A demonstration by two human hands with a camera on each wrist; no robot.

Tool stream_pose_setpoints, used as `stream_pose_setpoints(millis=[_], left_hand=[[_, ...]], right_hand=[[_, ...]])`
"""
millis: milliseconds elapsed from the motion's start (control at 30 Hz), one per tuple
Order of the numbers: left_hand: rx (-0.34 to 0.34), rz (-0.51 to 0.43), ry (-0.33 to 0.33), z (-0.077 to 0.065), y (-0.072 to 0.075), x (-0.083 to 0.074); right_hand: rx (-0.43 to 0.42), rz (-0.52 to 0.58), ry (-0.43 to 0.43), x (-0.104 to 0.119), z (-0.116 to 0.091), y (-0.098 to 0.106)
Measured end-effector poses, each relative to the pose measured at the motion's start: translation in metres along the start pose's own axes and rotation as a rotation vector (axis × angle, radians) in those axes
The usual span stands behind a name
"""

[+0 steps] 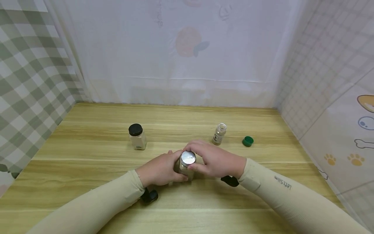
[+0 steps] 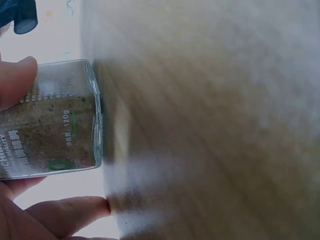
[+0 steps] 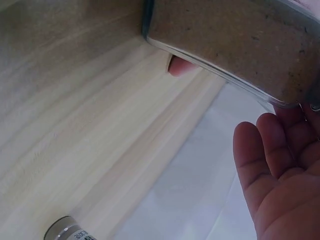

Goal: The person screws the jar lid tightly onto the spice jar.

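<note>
A square clear jar of brown seasoning powder, with print on its side and a silver lid, stands between my hands, its base close to the table in the left wrist view. My left hand grips the jar's body from the left, thumb on the near side. From the right, my right hand holds the silver lid, thumb on the near edge and index finger over the far edge. Its other fingers extend beside the jar in the right wrist view.
Behind on the left stands a jar of pale powder with a black lid. To the right are an uncapped small bottle and a green cap lying on the wooden table. Cloth-covered walls border the table.
</note>
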State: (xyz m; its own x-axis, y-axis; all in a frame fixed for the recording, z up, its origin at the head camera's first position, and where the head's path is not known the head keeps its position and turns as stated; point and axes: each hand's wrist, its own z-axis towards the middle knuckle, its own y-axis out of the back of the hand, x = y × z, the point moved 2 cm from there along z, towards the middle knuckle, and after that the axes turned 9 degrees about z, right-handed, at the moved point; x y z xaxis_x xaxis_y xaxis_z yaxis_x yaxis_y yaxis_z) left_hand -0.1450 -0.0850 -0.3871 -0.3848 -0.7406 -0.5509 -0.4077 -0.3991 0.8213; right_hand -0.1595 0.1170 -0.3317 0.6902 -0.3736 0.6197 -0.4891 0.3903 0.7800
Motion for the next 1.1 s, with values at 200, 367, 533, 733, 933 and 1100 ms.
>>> stream_pose_setpoints(millis=[200, 367, 533, 733, 933, 1100], left_hand=[[-0.006, 0.006, 0.005, 0.0001, -0.0011, -0.0004], [-0.013, 0.007, 0.006, 0.0004, -0.0022, -0.0003], [-0.021, 0.001, -0.002, 0.0003, -0.0027, -0.0004], [-0.019, -0.006, 0.009, -0.0003, -0.0016, -0.0008], [-0.013, -0.002, 0.026, -0.0014, -0.0003, -0.0004], [-0.026, -0.009, 0.005, -0.0003, -0.0019, -0.0009]], right_hand=[[-0.009, -0.061, 0.01, -0.0001, 0.0009, -0.0025], [-0.018, -0.077, -0.008, 0.0014, 0.0, -0.0038], [-0.037, -0.085, -0.008, 0.0019, -0.0005, -0.0053], [-0.06, -0.068, -0.005, 0.0, -0.0003, -0.0068], [-0.026, 0.005, 0.036, -0.0039, 0.0, -0.0025], [-0.041, 0.011, 0.033, -0.007, -0.0013, -0.0023]])
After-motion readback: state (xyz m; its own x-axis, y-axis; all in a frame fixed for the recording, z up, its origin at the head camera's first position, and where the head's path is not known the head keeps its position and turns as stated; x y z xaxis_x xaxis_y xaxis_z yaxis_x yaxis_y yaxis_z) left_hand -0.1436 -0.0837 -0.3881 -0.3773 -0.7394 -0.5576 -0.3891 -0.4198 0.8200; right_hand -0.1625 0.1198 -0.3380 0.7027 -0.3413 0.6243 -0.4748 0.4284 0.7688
